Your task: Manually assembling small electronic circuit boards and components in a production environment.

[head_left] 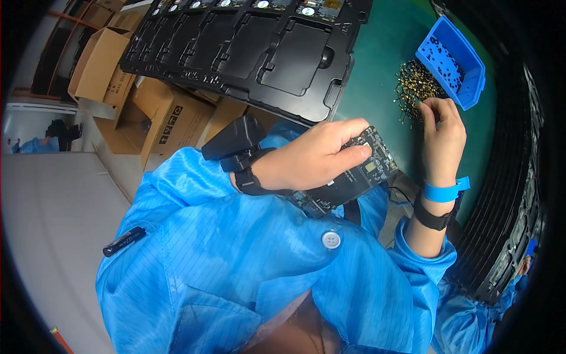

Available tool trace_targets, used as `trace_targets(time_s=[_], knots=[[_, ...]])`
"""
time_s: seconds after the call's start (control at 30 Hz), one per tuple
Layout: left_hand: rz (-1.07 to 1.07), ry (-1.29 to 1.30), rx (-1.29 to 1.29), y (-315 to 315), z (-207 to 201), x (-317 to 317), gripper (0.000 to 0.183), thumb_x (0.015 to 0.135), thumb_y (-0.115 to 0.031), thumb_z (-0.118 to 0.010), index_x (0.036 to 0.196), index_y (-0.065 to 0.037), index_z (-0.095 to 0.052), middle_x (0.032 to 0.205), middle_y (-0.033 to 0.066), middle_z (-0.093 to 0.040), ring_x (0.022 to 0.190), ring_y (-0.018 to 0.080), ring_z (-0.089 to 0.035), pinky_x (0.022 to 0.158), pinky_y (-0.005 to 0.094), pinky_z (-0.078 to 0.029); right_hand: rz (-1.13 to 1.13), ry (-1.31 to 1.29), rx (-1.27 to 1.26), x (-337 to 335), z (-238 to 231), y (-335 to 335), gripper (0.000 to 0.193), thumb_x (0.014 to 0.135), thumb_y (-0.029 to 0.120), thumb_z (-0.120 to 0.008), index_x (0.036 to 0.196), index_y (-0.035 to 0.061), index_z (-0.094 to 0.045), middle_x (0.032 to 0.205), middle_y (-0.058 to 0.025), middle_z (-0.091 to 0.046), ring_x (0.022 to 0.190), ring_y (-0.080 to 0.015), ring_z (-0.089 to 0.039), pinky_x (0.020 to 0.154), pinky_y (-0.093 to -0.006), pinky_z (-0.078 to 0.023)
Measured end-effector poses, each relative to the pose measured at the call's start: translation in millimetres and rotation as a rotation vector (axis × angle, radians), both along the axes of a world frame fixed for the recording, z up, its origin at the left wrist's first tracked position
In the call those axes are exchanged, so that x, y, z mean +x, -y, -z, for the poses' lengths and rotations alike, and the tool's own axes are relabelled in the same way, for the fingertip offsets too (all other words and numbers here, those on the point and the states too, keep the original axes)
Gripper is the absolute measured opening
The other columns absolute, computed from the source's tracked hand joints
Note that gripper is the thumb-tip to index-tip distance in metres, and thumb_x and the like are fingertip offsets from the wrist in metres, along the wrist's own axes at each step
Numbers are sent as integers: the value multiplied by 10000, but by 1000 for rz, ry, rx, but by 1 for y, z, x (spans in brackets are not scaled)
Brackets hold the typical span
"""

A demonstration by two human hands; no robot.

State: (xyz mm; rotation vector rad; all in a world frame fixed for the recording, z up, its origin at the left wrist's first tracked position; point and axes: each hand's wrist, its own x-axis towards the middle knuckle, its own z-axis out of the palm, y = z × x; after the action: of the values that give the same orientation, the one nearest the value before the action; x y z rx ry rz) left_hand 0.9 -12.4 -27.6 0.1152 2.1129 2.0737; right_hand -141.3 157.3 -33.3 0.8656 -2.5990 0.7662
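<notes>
My left hand is closed round a dark circuit board, held tilted in front of my chest. The thumb lies on its upper face, and small components show along its far end and its near end. Over the green table, my right hand has its fingertips pinched together at the near edge of a loose pile of small black and gold pieces. Whatever is between those fingertips is too small or hidden to make out. Just beyond the pile, a blue plastic bin lies tipped with small black pieces inside.
A black moulded tray juts over the table's left edge, with boards in its far row and bare compartments nearer. Open cardboard boxes stand at the left. Stacked black trays line the right, with another person's blue sleeve below them.
</notes>
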Motion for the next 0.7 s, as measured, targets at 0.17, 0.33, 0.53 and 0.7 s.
trace_targets(time_s=[0.17,0.33,0.53,0.7], knots=[[-25,41,-61,1,-10,-4,261,899,-75,-432,1150,-5,-435,989,24,-531,901,54,-480,795,220,-406,-4,-11,10,-5,-1,1,60,771,107,-593,788,49,-595,808,-94,-579,743,-313,-568,636,-362,-456],[-19,45,50,-5,3,-4,256,904,-69,-421,1151,-4,-434,1002,29,-534,921,58,-486,810,229,-409,5,35,9,-8,6,-3,64,777,107,-588,798,46,-590,805,-116,-602,740,-324,-577,644,-366,-460],[-22,68,68,-2,3,-2,257,907,-76,-423,1152,2,-432,1007,37,-537,941,66,-489,823,238,-412,-2,75,-18,-9,3,0,83,759,90,-613,828,51,-591,777,-131,-630,723,-306,-611,641,-358,-478],[-27,36,78,-2,3,-2,261,906,-78,-423,1154,4,-430,1011,40,-533,947,69,-488,817,235,-408,5,161,-81,-8,-1,-3,148,738,89,-644,871,35,-609,785,-122,-640,729,-252,-630,658,-315,-482]])
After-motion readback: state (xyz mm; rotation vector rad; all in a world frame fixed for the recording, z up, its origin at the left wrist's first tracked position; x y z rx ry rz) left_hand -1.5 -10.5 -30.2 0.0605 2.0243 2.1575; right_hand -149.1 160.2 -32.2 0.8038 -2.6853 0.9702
